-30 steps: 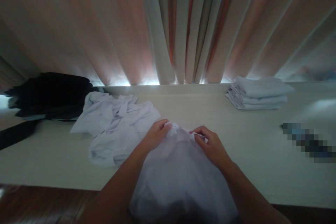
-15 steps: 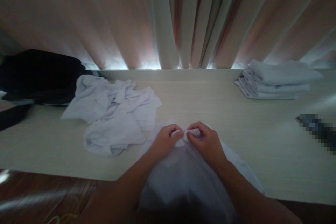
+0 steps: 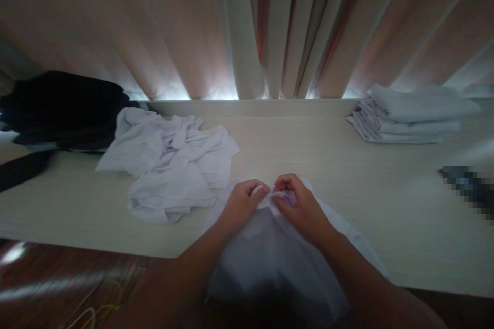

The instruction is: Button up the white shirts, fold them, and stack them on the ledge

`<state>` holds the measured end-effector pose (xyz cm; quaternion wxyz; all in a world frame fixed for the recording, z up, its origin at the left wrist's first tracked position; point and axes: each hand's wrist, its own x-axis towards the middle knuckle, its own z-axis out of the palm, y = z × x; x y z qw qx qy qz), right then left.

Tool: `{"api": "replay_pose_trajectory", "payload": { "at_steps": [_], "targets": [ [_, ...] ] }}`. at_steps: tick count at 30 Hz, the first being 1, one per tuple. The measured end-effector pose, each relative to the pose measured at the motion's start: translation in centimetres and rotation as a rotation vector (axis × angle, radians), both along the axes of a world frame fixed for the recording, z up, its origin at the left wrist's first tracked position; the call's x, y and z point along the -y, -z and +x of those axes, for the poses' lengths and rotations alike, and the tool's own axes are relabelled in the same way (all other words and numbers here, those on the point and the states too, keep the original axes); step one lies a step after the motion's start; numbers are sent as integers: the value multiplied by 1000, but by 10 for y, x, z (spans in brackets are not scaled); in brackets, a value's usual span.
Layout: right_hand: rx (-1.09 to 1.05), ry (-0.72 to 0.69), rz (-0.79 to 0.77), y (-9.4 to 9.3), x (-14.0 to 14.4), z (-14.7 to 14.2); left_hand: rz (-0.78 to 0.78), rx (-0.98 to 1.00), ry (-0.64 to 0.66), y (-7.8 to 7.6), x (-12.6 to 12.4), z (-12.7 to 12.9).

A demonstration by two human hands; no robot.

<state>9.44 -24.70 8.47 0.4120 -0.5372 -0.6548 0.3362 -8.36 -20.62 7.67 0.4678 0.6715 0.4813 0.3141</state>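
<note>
A thin white shirt (image 3: 278, 247) hangs over the table's front edge, its upper part lying on the tabletop between my arms. My left hand (image 3: 247, 198) pinches its upper edge between thumb and fingers. Close beside it, my right hand (image 3: 295, 198) has curled fingers and grips the same edge, with a small gap between the fingertips of the two hands. Any button or small fastening there is too small to make out. A crumpled heap of white clothes (image 3: 173, 164) lies to the left of my left hand.
Folded white clothes (image 3: 417, 115) are stacked at the back right of the pale table (image 3: 301, 149). A black pile of cloth (image 3: 73, 108) sits at the back left. A pixelated dark object (image 3: 469, 185) lies at right. Curtains (image 3: 193, 25) hang behind; cables (image 3: 96, 313) are on the floor.
My right hand's fingers have shifted slightly upward and loosened their curl on the shirt edge. My left hand stays nearly in place. The view has tilted a little.
</note>
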Motion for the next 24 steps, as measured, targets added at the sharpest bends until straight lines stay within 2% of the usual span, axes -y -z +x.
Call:
{"api": "replay_pose_trajectory", "payload": {
  "at_steps": [5, 12, 15, 18, 24],
  "targets": [
    [69, 73, -22, 0, -2, 5, -43, -21, -54, 0, -2, -4],
    [107, -88, 49, -8, -1, 5, -102, 84, -63, -1, 0, -4],
    [157, -42, 59, -6, 0, 3, -172, 100, -89, -1, 1, -3],
    [210, 27, 77, -1, 1, 0, -170, 103, -84, 0, 1, -4],
    [283, 22, 136, 4, 2, -5, -195, 130, -75, 2, 4, 0]
  ]
}}
